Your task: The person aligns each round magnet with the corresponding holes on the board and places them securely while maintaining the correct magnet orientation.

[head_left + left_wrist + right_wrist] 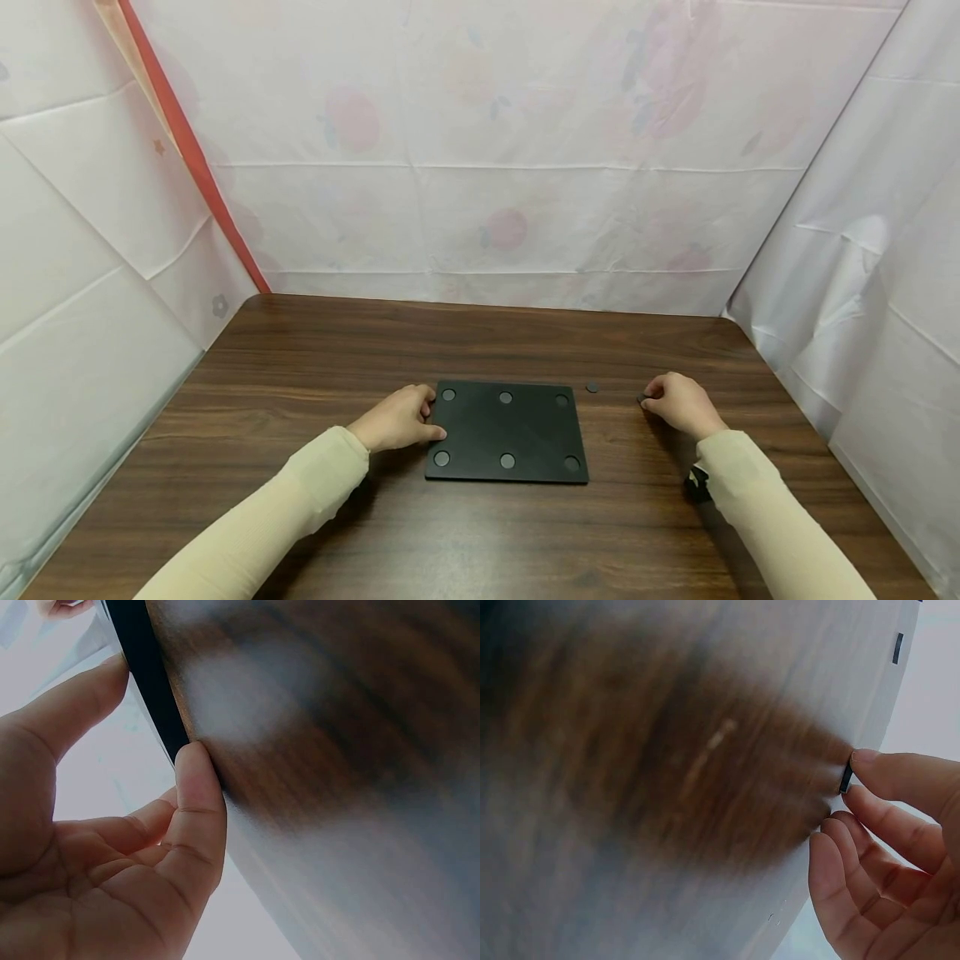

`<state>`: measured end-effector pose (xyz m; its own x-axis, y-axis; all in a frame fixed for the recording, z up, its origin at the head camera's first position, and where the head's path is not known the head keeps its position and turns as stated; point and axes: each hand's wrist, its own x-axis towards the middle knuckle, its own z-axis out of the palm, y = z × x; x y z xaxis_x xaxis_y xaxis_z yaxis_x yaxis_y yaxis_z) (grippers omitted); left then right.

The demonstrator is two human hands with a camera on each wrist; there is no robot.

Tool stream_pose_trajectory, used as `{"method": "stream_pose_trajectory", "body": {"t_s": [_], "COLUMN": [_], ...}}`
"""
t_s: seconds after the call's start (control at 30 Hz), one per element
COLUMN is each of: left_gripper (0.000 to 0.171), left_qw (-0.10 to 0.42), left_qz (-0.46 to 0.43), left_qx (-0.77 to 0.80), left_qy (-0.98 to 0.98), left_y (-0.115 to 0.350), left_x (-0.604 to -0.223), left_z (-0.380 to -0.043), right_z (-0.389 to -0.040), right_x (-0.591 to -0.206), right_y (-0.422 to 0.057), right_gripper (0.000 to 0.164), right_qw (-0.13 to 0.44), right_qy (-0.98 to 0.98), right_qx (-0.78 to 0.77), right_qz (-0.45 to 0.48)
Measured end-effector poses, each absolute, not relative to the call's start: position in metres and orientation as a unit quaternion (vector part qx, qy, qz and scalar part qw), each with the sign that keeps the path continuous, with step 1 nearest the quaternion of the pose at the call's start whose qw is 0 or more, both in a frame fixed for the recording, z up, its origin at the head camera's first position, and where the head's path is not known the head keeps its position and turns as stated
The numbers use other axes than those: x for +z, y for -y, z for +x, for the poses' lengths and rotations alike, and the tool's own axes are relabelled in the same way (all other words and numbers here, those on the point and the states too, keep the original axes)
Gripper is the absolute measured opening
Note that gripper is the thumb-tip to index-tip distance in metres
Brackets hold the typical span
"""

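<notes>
A thin black rectangular board [510, 429] lies on the table with round spots in two rows. Its left and middle spots look grey, while the two at the right end are darker. My left hand [399, 418] holds the board's left edge, thumb over its top and fingers at the side. In the left wrist view, the thumb and a fingertip [199, 769] meet the board's dark edge. To the right of the board, my right hand [678, 403] pinches a small dark disc [846, 776] between thumb and finger, close over the table.
Another small dark disc [592, 387] lies on the table between the board's upper right corner and my right hand. The dark wood-grain table [330, 350] ends at white cloth walls [465, 217] behind and on both sides.
</notes>
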<state>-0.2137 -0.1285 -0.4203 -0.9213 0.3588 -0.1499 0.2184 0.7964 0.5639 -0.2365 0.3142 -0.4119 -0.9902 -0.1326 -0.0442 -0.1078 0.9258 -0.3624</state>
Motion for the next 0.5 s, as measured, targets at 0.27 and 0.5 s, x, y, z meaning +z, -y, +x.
{"method": "stream_pose_trajectory", "body": {"t_s": [0.27, 0.5], "left_gripper": [0.058, 0.059], "left_qw": [0.129, 0.130], "left_qz": [0.151, 0.151], "left_qx": [0.284, 0.285], "left_qy": [-0.938, -0.938], "left_y": [0.1280, 0.1281], "left_x": [-0.4186, -0.4189], "left_z": [-0.2132, -0.2133], "right_z": [-0.2366, -0.2369], "right_x": [-0.4126, -0.4127], "right_y": [-0.3148, -0.3147], "right_gripper": [0.016, 0.018], "right_qw": [0.029, 0.045], "right_qy": [-0.981, -0.981], "right_qx": [-0.181, -0.178], "right_qz": [-0.062, -0.058]}}
